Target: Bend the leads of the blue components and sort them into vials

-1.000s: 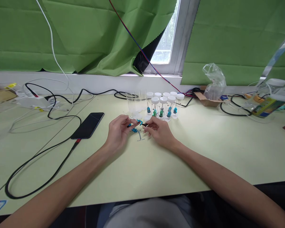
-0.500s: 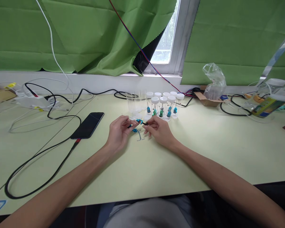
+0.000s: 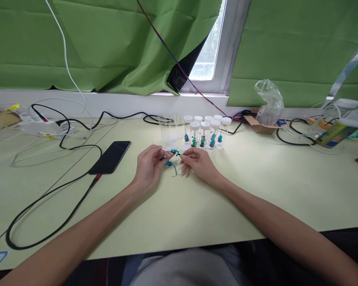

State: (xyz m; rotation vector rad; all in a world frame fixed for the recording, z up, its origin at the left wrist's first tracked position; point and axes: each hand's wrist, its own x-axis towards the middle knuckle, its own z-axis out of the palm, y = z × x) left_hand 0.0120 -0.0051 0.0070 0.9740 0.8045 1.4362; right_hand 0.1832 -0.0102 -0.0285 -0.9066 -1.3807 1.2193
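Note:
Between finger and thumb, my left hand (image 3: 148, 163) grips a small blue part with a thin metal rod (image 3: 175, 151). My right hand (image 3: 200, 162) pinches the dark end at the right of that part; its fingertips mostly cover this end. Just below, another small blue piece (image 3: 168, 163) lies by my left fingers, and thin metal pins (image 3: 175, 171) rest on the table. Behind my hands stand several clear vials with white caps (image 3: 205, 125), blue or green pieces with metal rods inside them. Uncapped clear tubes (image 3: 166, 133) are left of these.
A black phone (image 3: 110, 157) with a cable plugged in lies on the pale table (image 3: 179, 222) at left. White adapters (image 3: 43, 126) and tangled cables sit at the back left. At the back right are an open cardboard box (image 3: 261, 126) with a plastic bag and a tilted labelled container (image 3: 337, 133).
My right fingers have shifted slightly around the dark end, and less of it shows. My left hand and the blue part stay nearly in place.

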